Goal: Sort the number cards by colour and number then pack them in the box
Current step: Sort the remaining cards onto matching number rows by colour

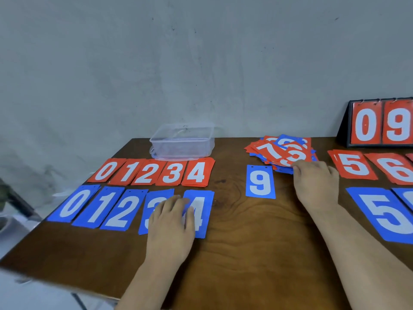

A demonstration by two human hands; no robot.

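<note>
Across blue 3 (152, 200) and blue 4 (203, 212), flat left hand (171, 222)

The left hand (171, 222) is laid flat on blue card 3 (154, 198) and blue card 4 (203, 220); the right hand (315, 182) is set against the mixed pile (279, 151).

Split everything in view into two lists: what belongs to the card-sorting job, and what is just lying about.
Belongs to the job: sorted red piles, sorted blue piles, mixed heap, loose blue 9 card, clear box.
Just lying about: flip scoreboard at the far right.
</note>
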